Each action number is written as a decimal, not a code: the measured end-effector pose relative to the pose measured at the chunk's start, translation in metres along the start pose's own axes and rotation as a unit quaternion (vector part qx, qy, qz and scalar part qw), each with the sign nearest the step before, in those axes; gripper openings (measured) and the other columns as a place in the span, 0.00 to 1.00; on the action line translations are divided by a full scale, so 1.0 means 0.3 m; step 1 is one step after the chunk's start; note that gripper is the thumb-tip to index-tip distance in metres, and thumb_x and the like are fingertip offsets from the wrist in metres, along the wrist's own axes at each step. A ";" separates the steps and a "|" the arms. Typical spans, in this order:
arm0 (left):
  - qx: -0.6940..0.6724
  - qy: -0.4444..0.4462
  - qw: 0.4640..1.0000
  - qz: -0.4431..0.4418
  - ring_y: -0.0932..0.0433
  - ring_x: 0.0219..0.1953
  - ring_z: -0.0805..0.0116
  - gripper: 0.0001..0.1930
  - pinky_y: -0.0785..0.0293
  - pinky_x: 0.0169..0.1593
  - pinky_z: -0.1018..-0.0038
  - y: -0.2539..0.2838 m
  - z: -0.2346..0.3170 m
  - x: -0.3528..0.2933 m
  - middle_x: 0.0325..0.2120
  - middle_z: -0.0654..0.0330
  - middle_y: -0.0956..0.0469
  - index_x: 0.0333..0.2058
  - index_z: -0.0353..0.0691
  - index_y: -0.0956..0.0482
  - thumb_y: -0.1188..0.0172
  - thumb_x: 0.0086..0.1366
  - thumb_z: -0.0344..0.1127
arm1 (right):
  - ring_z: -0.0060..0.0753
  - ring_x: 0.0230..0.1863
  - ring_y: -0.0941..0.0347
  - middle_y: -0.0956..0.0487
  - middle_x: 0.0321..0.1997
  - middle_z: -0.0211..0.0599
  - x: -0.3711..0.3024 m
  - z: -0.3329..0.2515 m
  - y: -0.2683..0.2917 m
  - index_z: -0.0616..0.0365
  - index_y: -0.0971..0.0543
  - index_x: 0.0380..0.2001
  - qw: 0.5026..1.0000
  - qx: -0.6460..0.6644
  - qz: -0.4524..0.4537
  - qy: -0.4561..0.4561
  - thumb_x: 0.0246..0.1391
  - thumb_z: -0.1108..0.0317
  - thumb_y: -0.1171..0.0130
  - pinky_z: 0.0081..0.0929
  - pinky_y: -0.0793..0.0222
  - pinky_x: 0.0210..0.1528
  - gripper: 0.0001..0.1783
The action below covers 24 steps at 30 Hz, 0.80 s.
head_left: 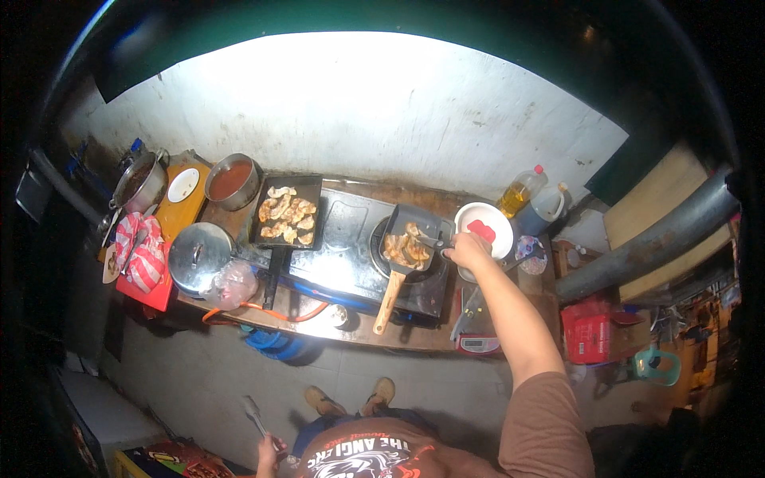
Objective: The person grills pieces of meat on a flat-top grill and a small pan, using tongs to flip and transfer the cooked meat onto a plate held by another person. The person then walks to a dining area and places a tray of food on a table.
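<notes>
Both our hands grip: the right hand a dark utensil, at the food in the pan on the stove's right side; the left hand a grey utensil, in front of it.

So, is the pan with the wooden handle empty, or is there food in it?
Not empty: browned pieces of food lie in the pan, and the right hand holds a utensil at them.

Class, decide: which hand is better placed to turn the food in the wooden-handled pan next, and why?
Probably the right hand: it holds a dark utensil at the food in the wooden-handled pan. The left hand holds a silvery utensil well back from it.
</notes>
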<state>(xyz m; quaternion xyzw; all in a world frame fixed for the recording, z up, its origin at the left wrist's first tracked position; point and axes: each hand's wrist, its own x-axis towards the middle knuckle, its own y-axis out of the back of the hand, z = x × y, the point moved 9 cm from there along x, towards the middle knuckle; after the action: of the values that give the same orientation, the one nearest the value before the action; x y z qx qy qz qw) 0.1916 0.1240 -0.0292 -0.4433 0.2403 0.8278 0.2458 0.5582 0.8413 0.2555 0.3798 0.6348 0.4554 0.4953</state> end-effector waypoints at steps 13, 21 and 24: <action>0.022 -0.004 0.999 -0.025 0.23 0.30 0.63 0.19 0.26 0.29 0.61 -0.062 0.073 -0.002 0.31 0.59 0.26 0.40 0.41 0.33 0.55 0.71 0.53 | 0.50 0.46 0.21 0.17 0.42 0.48 -0.125 -0.017 0.048 0.56 0.17 0.39 0.999 0.006 0.024 0.024 0.46 0.51 0.36 0.46 0.27 0.48 0.22; 0.004 -0.022 0.999 -0.023 0.23 0.28 0.63 0.18 0.25 0.32 0.57 -0.070 0.082 -0.003 0.29 0.60 0.26 0.35 0.43 0.33 0.55 0.71 0.54 | 0.50 0.47 0.21 0.17 0.40 0.47 -0.147 -0.027 0.080 0.57 0.17 0.38 0.999 0.001 0.054 -0.002 0.48 0.54 0.37 0.47 0.28 0.49 0.19; 0.007 -0.012 1.000 -0.015 0.22 0.28 0.63 0.18 0.25 0.31 0.57 -0.061 0.069 -0.015 0.29 0.59 0.26 0.36 0.43 0.33 0.55 0.71 0.54 | 0.51 0.47 0.21 0.17 0.40 0.50 -0.164 -0.086 0.076 0.59 0.18 0.40 0.997 0.035 0.051 0.048 0.49 0.54 0.37 0.46 0.28 0.49 0.21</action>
<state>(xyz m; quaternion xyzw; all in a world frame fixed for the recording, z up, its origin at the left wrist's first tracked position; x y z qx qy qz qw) 0.1923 0.1497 -0.0185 -0.4357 0.2362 0.8274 0.2643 0.5447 0.7969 0.2936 0.4066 0.6529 0.4755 0.4269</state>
